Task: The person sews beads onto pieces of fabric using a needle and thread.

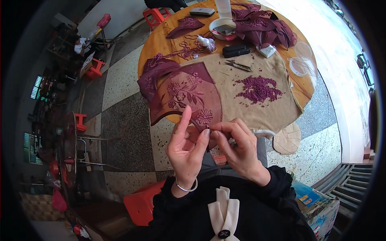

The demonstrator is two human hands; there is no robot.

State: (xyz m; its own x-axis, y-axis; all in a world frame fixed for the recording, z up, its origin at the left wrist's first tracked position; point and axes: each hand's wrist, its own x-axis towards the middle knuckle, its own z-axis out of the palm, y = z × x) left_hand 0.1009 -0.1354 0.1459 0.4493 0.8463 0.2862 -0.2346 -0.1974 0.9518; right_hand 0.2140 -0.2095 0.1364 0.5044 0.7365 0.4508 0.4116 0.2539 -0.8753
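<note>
Embroidered fabric (187, 92) overhangs the tabletop (157, 40) edge. My left hand (185, 149), forefinger raised, and curled right hand (242, 149) pinch its corner.

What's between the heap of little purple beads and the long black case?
In the head view, a pair of dark metal snips lies between the bead heap and the case, on the flat tan cloth.

Here on the table (161, 41), beads (259, 89) sit right of the fabric panel (191, 93), snips (239, 66) behind them, case (236, 51) behind those!
</note>
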